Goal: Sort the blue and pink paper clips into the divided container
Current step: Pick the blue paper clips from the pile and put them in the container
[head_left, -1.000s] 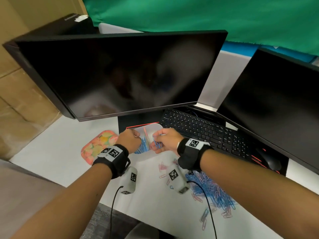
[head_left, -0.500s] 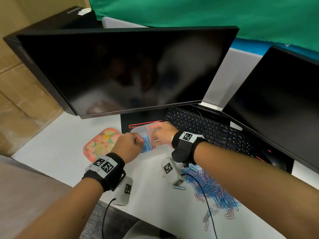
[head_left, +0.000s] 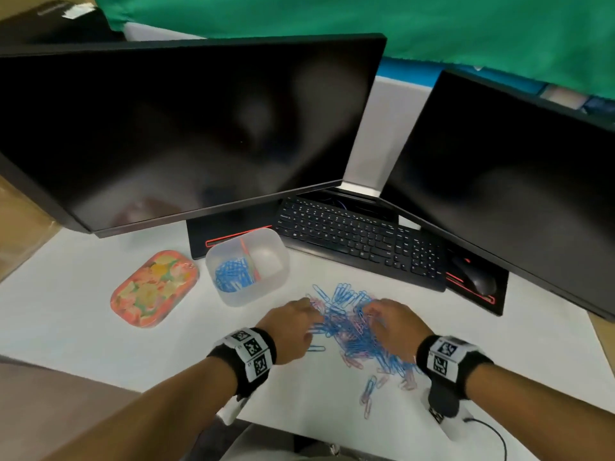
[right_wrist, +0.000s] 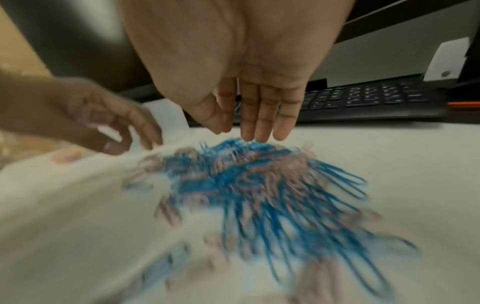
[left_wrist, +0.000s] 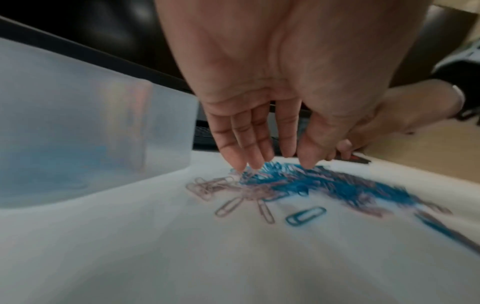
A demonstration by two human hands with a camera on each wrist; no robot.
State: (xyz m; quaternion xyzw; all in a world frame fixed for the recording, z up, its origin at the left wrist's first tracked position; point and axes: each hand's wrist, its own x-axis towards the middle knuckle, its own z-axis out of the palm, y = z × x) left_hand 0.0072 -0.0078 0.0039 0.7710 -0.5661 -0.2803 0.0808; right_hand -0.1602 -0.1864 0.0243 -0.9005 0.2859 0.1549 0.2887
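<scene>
A heap of blue and pink paper clips (head_left: 352, 324) lies on the white desk in front of me. The translucent divided container (head_left: 266, 287) stands behind it to the left, with blue clips (head_left: 229, 277) in its left compartment and a pink divider (head_left: 249, 257). My left hand (head_left: 296, 327) reaches down at the heap's left edge, fingers (left_wrist: 249, 148) straight and holding nothing. My right hand (head_left: 389, 324) hovers over the heap's right side, fingers (right_wrist: 262, 115) straight, tips just above the clips (right_wrist: 246, 185).
A flowered lid (head_left: 153, 287) lies left of the container. A black keyboard (head_left: 359, 241) and mouse (head_left: 476, 277) sit behind the heap, under two dark monitors (head_left: 186, 128). Loose clips (head_left: 372, 390) trail toward the desk's front edge.
Both hands have left the container and come back toward me, down to the clip heap. The container now stands uncovered.
</scene>
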